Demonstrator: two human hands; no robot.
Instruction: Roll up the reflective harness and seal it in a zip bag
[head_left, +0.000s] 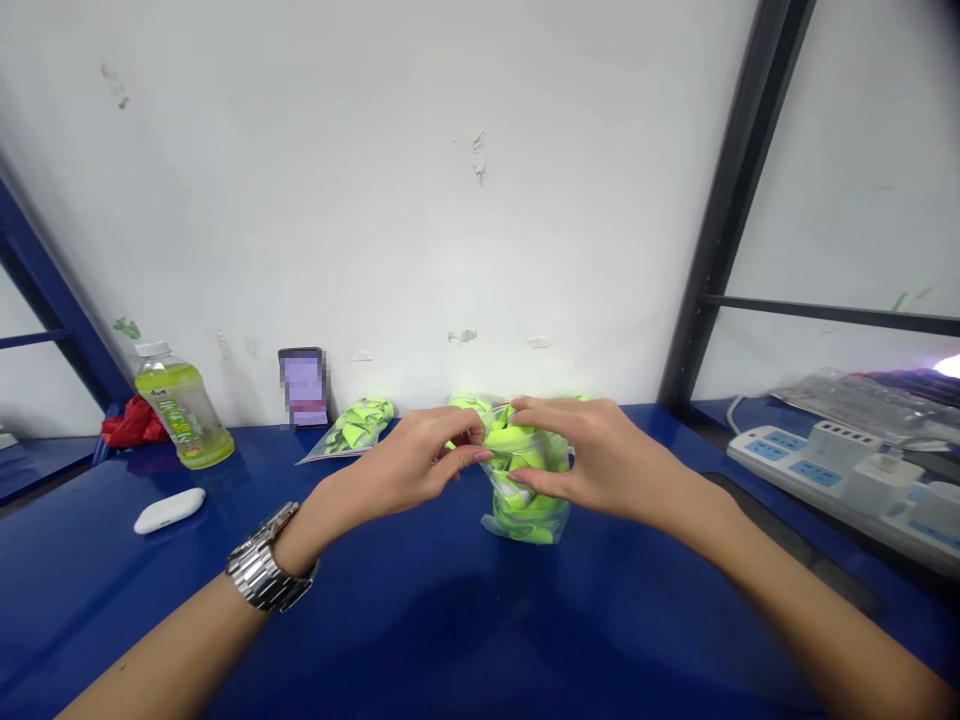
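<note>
Pinching the top of a clear plastic bag (525, 500) stuffed with neon yellow-green pieces, at the centre of the frame, just below the middle. Left hand (409, 465) closed on the bag's upper left edge, fingertips (474, 457) pressed together against the plastic; steel wristwatch (266, 570) on that wrist, lower left. Right hand (592, 455) closed on the upper right edge, thumb below and fingers curled over the top, touching the left hand's fingertips. Bag upright on the blue table (420, 610), base resting on the surface.

Further back, left of centre: a second bag of green pieces (352, 427) lying flat near the wall, well apart from the hands. Beside it a small blurred card or screen (304, 387) propped against the white wall (375, 180). At the left: a bottle of yellow-green drink (182, 405) with a white cap, a red cloth (131, 422) just behind it, and a white oval case (169, 510) nearer the lower left. At the right edge: a white power strip (840, 465), with black shelf posts (731, 200) above.
</note>
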